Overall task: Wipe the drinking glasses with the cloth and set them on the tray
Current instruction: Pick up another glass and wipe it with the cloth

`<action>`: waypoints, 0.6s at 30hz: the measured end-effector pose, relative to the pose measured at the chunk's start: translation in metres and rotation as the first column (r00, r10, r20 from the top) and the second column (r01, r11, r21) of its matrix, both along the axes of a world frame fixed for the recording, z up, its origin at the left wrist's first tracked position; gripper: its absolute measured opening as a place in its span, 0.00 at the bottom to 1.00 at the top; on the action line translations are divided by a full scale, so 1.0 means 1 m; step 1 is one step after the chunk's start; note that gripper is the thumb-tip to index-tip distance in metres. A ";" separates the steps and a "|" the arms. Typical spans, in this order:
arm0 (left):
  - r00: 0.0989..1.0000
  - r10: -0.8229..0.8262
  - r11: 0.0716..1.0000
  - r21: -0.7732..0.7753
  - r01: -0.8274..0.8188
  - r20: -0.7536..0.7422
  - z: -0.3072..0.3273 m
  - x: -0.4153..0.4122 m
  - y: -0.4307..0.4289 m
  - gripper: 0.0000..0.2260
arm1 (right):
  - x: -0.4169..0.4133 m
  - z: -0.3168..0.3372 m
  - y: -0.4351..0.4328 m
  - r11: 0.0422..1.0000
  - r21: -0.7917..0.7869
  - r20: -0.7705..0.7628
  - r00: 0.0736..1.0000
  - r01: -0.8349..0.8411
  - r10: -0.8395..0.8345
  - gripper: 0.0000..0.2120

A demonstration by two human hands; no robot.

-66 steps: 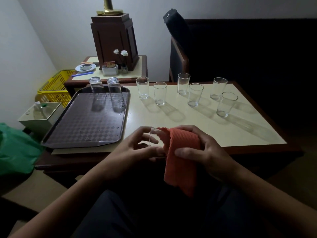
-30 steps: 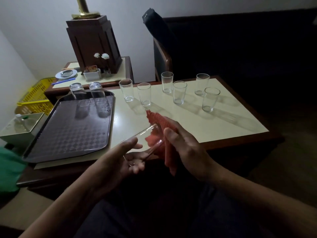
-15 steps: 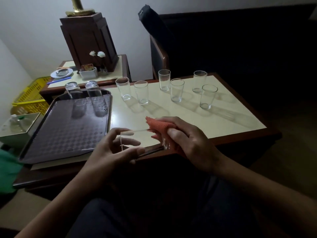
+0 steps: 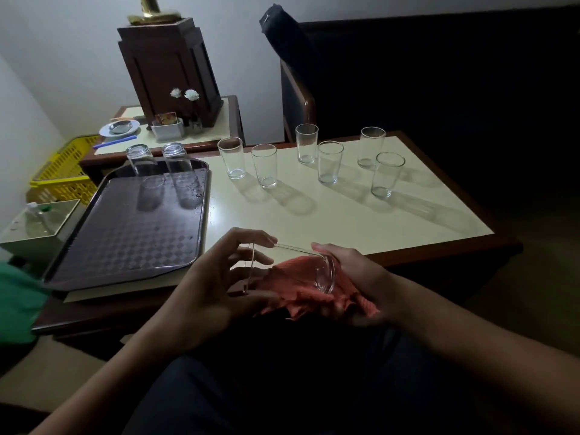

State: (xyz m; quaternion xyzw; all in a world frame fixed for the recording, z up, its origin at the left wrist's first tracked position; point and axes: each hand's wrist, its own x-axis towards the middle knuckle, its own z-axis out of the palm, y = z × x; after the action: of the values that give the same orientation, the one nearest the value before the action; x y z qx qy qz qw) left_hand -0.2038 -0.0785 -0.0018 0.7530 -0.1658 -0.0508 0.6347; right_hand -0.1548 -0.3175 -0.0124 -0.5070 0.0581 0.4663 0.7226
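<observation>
Both hands sit at the near edge of the surface [image 4: 345, 221], forearms converging. Left hand [image 4: 216, 277] has fingers curled round the glass [image 4: 292, 257] at its mouth end. Right hand [image 4: 361, 274] grips the cloth [image 4: 301, 293] under the base, thumb on top. Glass lies sideways, long axis left-right, mouth pointing left.

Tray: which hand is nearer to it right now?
Left. The left hand grips the glass at its mouth, just off the near right corner of the tray; the right hand, holding the cloth under the base, is farther right.
</observation>
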 end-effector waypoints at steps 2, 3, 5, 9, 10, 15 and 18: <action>0.998 0.030 0.998 -0.052 -0.033 -0.064 -0.001 0.003 0.000 0.33 | 0.000 0.003 -0.001 1.000 -0.002 0.036 0.999 0.004 -0.004 0.30; 0.996 0.043 0.996 -0.075 -0.049 -0.078 0.000 0.004 0.001 0.34 | -0.001 0.006 -0.001 0.999 0.012 0.046 0.998 0.039 -0.040 0.29; 0.990 0.109 0.986 -0.115 -0.119 -0.087 0.003 0.007 0.001 0.35 | -0.002 0.017 -0.002 0.989 0.057 0.099 0.985 0.136 -0.141 0.25; 0.939 0.312 0.929 -0.160 -0.333 -0.142 0.001 0.010 0.000 0.37 | -0.010 0.020 0.004 0.973 0.083 0.156 0.962 0.215 -0.225 0.20; 0.931 0.348 0.923 -0.132 -0.361 -0.115 -0.001 0.010 -0.001 0.37 | -0.012 0.018 0.007 0.972 0.078 0.175 0.957 0.223 -0.234 0.19; 0.901 0.433 0.900 -0.047 -0.434 -0.036 -0.009 0.011 0.001 0.35 | -0.020 0.017 0.010 0.990 0.043 0.190 0.972 0.135 -0.141 0.13; 0.860 0.260 0.719 -0.507 -0.476 -0.438 -0.003 0.017 0.001 0.33 | -0.015 0.022 0.009 0.979 0.094 0.100 0.977 0.179 -0.188 0.17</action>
State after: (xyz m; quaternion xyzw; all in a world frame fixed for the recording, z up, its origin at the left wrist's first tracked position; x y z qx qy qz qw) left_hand -0.1866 -0.0777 -0.0050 0.5104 0.0932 0.0060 0.8548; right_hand -0.1697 -0.3087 0.0096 -0.4931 0.0455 0.3714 0.7853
